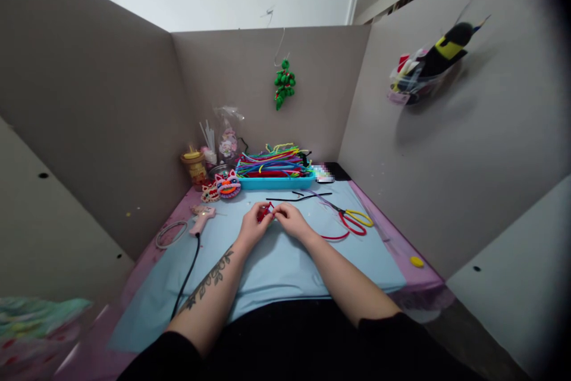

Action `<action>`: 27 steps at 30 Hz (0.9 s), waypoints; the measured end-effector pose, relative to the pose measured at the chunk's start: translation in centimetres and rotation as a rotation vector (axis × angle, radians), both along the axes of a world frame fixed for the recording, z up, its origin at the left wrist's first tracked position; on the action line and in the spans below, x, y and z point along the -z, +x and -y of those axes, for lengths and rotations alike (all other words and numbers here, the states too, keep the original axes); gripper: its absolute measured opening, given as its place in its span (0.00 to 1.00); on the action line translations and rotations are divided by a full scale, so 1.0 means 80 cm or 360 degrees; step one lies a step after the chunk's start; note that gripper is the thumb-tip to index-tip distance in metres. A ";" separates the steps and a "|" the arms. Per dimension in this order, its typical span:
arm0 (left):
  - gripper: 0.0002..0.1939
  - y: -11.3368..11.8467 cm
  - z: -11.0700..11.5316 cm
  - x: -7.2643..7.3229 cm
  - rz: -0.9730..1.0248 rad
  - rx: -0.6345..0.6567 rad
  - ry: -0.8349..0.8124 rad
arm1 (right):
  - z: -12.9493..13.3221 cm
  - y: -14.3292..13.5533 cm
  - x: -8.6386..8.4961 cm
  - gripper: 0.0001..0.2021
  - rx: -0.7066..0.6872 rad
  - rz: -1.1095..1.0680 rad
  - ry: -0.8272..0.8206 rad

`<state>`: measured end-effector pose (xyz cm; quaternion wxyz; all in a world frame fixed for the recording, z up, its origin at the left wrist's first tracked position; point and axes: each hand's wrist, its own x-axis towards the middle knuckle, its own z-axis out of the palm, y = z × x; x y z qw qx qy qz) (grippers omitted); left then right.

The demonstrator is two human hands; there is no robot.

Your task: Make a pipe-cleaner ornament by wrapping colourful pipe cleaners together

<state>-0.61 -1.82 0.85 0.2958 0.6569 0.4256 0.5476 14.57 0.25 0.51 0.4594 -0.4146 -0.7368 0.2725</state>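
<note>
My left hand (255, 223) is closed around a small red piece (264, 213), probably bent pipe cleaner, above the blue cloth (267, 262). Right beside it, my right hand (288, 218) pinches the same red piece at its right side, and the fingertips of both hands nearly meet. Part of the piece is hidden by the fingers. A red strip (335, 238) lies on the cloth to the right of my right hand. Black strips (285, 199) lie just beyond my hands.
Scissors (354, 220) with red and yellow handles lie at the right. A pink glue gun (203, 219) with a black cord is at the left. Behind are lion-face ornaments (228, 185) and a blue tray (276, 182) of colourful pipe cleaners. Grey partitions (267, 90) surround the table.
</note>
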 end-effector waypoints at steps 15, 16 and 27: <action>0.22 0.002 -0.006 0.002 0.0384 -0.0038 -0.0388 | 0.016 -0.006 0.002 0.06 0.0019 0.0256 0.0311; 0.23 0.002 -0.006 0.002 0.0410 -0.0060 -0.0405 | 0.016 -0.006 0.003 0.07 0.0032 0.0259 0.0320; 0.23 0.002 -0.007 0.003 0.0441 0.0021 -0.0546 | 0.002 0.006 0.010 0.11 0.0112 0.0314 0.0289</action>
